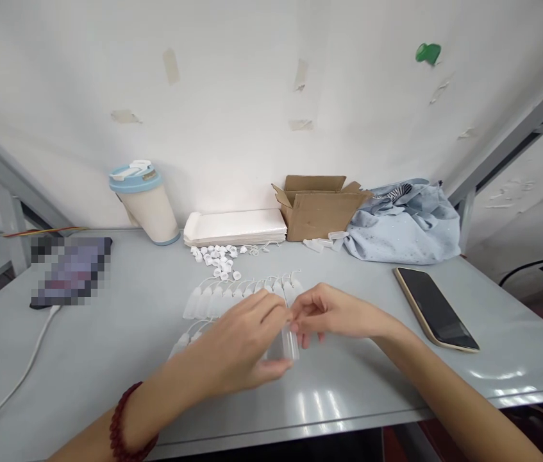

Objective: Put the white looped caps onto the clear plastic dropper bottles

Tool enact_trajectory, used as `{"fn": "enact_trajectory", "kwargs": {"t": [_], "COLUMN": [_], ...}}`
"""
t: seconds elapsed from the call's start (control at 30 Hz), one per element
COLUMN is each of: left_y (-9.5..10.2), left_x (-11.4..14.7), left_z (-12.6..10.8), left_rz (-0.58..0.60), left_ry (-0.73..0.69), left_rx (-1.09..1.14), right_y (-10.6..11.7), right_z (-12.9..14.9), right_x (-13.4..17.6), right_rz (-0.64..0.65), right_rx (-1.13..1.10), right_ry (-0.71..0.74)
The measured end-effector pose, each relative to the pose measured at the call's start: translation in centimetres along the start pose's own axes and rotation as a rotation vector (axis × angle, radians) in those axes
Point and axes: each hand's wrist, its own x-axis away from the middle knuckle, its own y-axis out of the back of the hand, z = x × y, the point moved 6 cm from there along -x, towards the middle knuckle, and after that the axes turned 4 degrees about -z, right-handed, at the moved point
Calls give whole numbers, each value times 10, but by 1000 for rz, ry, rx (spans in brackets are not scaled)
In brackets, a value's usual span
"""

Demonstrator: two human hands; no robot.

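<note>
A small clear plastic tube is between my hands, low over the table's front half. My left hand curves round it from the left, fingers at its upper end and thumb near the bottom. My right hand meets the top of the tube, its thumb and forefinger pinched together; what lies between them is hidden. Just beyond the hands is a row of white-capped clear tubes with string loops. More capped tubes lie nearer, partly covered by my left hand.
Loose white caps lie before a stack of white envelopes. An open cardboard box has empty clear tubes beside it. Around stand a tumbler, a cloth bag, a phone and a blurred-out device with a cable.
</note>
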Motion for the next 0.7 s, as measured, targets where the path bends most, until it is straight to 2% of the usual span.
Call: {"fn": "enact_trajectory", "kwargs": {"t": [0.1,0.2,0.53,0.7], "left_y": [-10,-18,-18,-20], "left_x": [3,6,8,8], "left_z": [-7,-8,-3,0], "left_rz": [160,237,248,234], "left_ry": [0,13,28,35], "left_rx": [-35,-95,-177,-197], "right_y": [-9,-18,-25,-16], "right_z": [-8,-14,-22,-19], "right_x": [2,-2,-12,-11], "right_rz": [123,160,109,44], "right_rx": [103,148,97,159], "right_ry": [-53,-73,-29,-41]}}
